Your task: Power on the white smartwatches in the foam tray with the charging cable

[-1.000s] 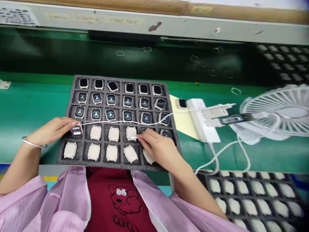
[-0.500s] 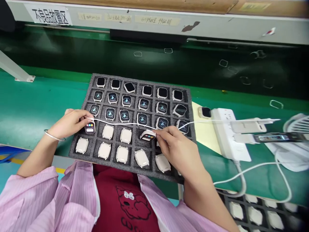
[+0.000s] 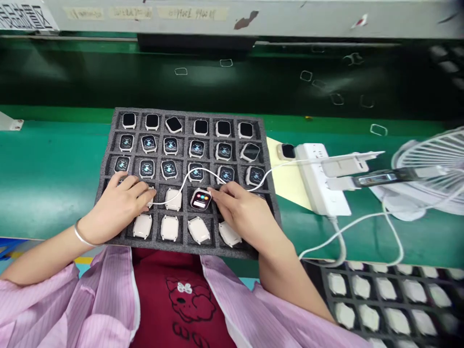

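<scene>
A grey foam tray (image 3: 183, 245) holds rows of square smartwatches without straps. Some lie screen up, others with the pale back up. My left hand (image 3: 121, 208) bends over the fourth row at the left, its fingertips pinching the end of a white cable (image 3: 184, 180) against a face-down watch (image 3: 149, 197), partly hidden. My right hand (image 3: 244, 212) has thumb and index finger on the right edge of a lit smartwatch (image 3: 201, 198), which sits in its compartment showing coloured dots. The cable loops across the tray and runs behind my right hand.
Right of the tray are a white power strip (image 3: 322, 181) with plugged-in chargers, another smartwatch (image 3: 287, 152) near yellow paper (image 3: 290, 186), and a white fan (image 3: 435, 164). A second tray of watches (image 3: 377, 302) stands lower right. A shelf beam (image 3: 203, 21) crosses the back.
My left hand has moved right, from the lit watch at the tray's left to the neighbouring face-down one. The watch at my right hand now lies flatter in its compartment. The view has shifted right.
</scene>
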`<state>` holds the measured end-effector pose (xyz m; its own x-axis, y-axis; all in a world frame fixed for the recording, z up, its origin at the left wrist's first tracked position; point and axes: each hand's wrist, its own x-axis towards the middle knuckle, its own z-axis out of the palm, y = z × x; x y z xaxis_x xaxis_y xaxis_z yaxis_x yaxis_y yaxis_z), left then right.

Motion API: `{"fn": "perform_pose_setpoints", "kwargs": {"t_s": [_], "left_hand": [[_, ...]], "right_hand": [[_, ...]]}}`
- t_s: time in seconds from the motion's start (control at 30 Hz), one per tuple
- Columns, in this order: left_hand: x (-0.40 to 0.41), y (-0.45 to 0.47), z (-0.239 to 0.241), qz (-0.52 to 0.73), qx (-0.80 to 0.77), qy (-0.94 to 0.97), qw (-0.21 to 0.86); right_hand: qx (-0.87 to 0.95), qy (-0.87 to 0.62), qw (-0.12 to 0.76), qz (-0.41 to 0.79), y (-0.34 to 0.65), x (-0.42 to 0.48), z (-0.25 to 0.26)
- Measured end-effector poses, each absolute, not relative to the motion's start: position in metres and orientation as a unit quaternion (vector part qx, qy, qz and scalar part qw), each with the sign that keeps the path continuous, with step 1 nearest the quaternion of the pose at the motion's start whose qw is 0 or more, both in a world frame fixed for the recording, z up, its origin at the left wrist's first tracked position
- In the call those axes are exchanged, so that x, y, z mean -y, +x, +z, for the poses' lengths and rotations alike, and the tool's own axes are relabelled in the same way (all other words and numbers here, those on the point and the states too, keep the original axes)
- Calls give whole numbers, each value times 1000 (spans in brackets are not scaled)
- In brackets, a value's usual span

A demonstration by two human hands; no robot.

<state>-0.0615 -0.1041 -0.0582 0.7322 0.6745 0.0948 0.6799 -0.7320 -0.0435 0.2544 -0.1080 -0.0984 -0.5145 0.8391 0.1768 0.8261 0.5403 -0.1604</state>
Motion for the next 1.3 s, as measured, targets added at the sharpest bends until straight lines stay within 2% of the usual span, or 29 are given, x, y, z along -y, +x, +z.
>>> {"fn": "perform_pose_setpoints", "kwargs": {"t_s": [0.1, 0.17, 0.33, 0.4, 0.63, 0.8, 0.9, 0.97, 1.1, 1.3], "left_hand": [[94, -61, -54, -21, 344, -938, 47], [84, -65, -54, -37, 369, -929, 11], [64, -81, -62, -75, 486, -837, -242], [63, -84, -66, -56, 495, -817, -291], [66, -85, -68, -42, 484, -818, -308], [65, -86, -71, -48, 476, -824, -303], [66, -85, -73, -41, 477, -826, -298], [67, -85, -74, -46, 477, -827, -295], [68, -84, -76, -54, 477, -827, -292], [70, -83, -76, -61, 478, -826, -292]], "right_hand": [[884, -450, 122, 37, 254, 108, -98], [885, -442, 136, 45, 253, 108, -99], [875, -459, 150, 30, 247, 109, -102], [874, -460, 154, 15, 245, 108, -102], [860, -488, 149, -15, 238, 108, -104], [810, -533, 236, -70, 231, 112, -97], [833, -482, 271, -20, 222, 115, -93], [866, -432, 251, 13, 215, 117, -93], [901, -387, 197, -8, 202, 119, -95], [877, -418, 228, 73, 197, 117, -85]]}}
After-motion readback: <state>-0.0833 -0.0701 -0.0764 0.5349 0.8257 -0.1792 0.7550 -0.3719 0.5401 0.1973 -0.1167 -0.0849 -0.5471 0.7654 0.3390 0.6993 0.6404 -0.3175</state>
